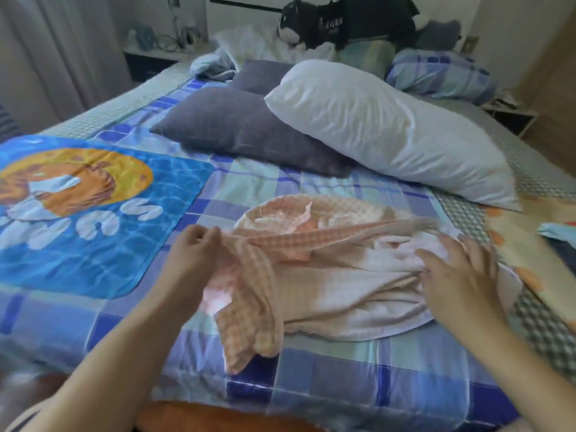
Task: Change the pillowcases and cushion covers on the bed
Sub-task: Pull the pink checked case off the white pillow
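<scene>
left hand (194,248) pinches peach gingham pillowcase (311,269) edge | right hand (461,269) fingers spread, pressing its bunched cloth

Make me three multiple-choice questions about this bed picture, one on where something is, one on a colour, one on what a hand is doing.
1. Where does the white pillow lie?
A. partly on a grey cushion
B. on the floor
C. on the nightstand

2. What colour is the checked cover?
A. green
B. pink and white
C. black

3. What is the left hand doing?
A. hanging idle
B. pinching the checked cover
C. holding a phone

Answers: 1 A, its edge overlaps the cushion. 2 B, the checks show it. 3 B, fingertips gather the fabric, while the right hand rests on it.
</scene>
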